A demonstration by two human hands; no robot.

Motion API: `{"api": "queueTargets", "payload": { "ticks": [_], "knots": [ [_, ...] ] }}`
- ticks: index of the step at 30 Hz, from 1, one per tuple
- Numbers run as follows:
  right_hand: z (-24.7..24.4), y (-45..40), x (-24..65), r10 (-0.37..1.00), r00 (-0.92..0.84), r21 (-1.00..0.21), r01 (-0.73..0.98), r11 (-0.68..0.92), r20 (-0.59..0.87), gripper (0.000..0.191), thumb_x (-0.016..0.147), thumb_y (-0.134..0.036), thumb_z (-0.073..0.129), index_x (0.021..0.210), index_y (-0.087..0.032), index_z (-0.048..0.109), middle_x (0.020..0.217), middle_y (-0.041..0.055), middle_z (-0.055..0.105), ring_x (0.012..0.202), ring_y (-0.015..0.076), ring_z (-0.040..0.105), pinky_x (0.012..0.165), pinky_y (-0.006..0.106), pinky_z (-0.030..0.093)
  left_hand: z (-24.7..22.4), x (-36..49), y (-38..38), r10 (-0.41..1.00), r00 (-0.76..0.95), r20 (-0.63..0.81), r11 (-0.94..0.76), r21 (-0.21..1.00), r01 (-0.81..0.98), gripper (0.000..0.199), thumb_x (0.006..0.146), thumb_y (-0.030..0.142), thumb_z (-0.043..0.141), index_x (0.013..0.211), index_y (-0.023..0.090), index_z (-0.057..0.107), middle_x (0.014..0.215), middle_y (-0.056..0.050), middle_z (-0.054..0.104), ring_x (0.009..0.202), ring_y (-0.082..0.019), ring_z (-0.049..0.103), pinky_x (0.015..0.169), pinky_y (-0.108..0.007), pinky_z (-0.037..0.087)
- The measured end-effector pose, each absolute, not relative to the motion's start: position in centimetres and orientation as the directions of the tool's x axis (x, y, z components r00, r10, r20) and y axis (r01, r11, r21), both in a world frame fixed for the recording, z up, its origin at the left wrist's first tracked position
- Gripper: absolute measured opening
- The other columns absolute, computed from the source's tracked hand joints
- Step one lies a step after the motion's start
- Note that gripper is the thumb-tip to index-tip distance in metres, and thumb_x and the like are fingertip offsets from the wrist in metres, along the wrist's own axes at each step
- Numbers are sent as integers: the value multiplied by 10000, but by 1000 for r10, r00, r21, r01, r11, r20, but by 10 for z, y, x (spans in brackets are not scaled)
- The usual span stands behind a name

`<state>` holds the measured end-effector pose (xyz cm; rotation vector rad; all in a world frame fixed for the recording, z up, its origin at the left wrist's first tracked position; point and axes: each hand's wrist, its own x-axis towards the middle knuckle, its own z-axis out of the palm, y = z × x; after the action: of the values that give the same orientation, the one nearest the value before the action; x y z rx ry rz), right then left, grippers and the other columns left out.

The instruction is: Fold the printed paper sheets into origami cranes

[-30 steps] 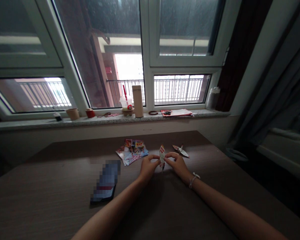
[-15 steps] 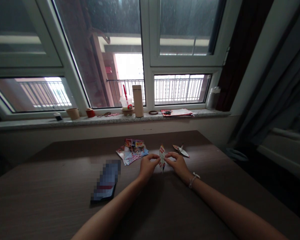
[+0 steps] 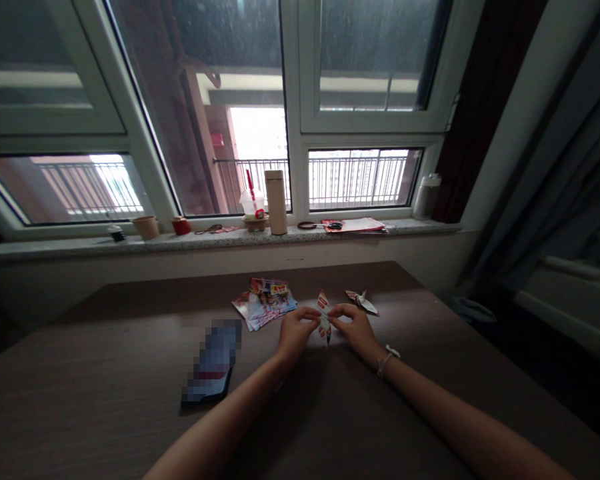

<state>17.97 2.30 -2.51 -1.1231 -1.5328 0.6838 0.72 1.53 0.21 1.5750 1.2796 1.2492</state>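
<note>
Between my two hands a narrow piece of folded paper (image 3: 323,301), white with red print, points away from me over the table. My left hand (image 3: 298,331) pinches its left side between thumb and fingers. On the opposite side my right hand (image 3: 354,328), with a bracelet at the wrist, pinches it the same way. Just beyond the right hand lies a paper crane (image 3: 364,302) of similar printed paper. The fingertips hide part of the folded paper's middle.
A stack of colourful printed sheets (image 3: 267,303) lies beyond my left hand. Nearer on the left is a phone (image 3: 213,363), its screen blurred. The windowsill (image 3: 220,241) holds a beige flask (image 3: 276,203), a cup with a red straw (image 3: 253,203), scissors (image 3: 335,225) and papers.
The folded paper has shifted slightly between my fingertips, and its near end tips a little to the right. Both hands stay almost in place.
</note>
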Motion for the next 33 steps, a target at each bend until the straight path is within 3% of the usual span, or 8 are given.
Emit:
{"api": "queueTargets", "payload": {
  "ticks": [6, 13, 20, 26, 30, 33],
  "knots": [
    [-22, 15, 177, 960, -4, -820, 519, 240, 279, 148, 720, -279, 667, 800, -204, 766, 917, 69, 710, 1025, 256, 593, 959, 388, 394, -5, 6, 14, 989, 50, 137, -145, 891, 431, 180, 685, 149, 666, 818, 183, 784, 781, -50, 770, 815, -217, 708, 787, -301, 502],
    [-19, 4, 173, 965, -52, -691, 688, 222, 259, 156, 785, -296, 630, 848, -259, 769, 1002, 46, 701, 1133, 275, 502, 995, 434, 313, -10, 5, 8, 970, 58, 237, -207, 669, 714, 155, 694, 275, 725, 827, 302, 800, 941, -35, 754, 1089, -300, 562, 1009, -445, 362],
    [-13, 1, 176, 955, -108, -646, 715, 267, 276, 164, 830, -325, 610, 835, -292, 771, 1061, 22, 713, 1171, 278, 462, 1014, 464, 278, -14, -4, 11, 936, 184, 299, -328, 553, 766, 149, 747, 348, 727, 879, 329, 794, 1153, -22, 696, 1139, -322, 474, 1008, -496, 338],
    [-14, 3, 180, 957, -123, -642, 719, 268, 263, 170, 818, -381, 630, 848, -301, 777, 1097, 15, 707, 1211, 283, 444, 1041, 471, 264, -15, -10, 18, 893, 352, 279, -447, 468, 762, 139, 829, 340, 659, 914, 313, 766, 1365, 20, 609, 1334, -343, 354, 1103, -557, 232],
    [-13, 1, 182, 952, -142, -625, 727, 285, 270, 177, 794, -416, 652, 877, -322, 779, 1137, 9, 686, 1231, 283, 424, 1060, 476, 255, -13, -12, 18, 862, 457, 219, -503, 478, 720, 261, 897, 329, 564, 1121, 334, 697, 1348, -4, 627, 1404, -341, 305, 1132, -630, 121],
    [-12, 0, 183, 950, -160, -582, 758, 293, 269, 188, 788, -419, 658, 909, -341, 778, 1147, 13, 671, 1224, 283, 425, 1068, 482, 248, -10, -15, 18, 851, 466, 242, -524, 462, 716, 265, 898, 340, 569, 1133, 331, 690, 1284, -11, 666, 1382, -329, 341, 1147, -633, 64]
  ]
}}
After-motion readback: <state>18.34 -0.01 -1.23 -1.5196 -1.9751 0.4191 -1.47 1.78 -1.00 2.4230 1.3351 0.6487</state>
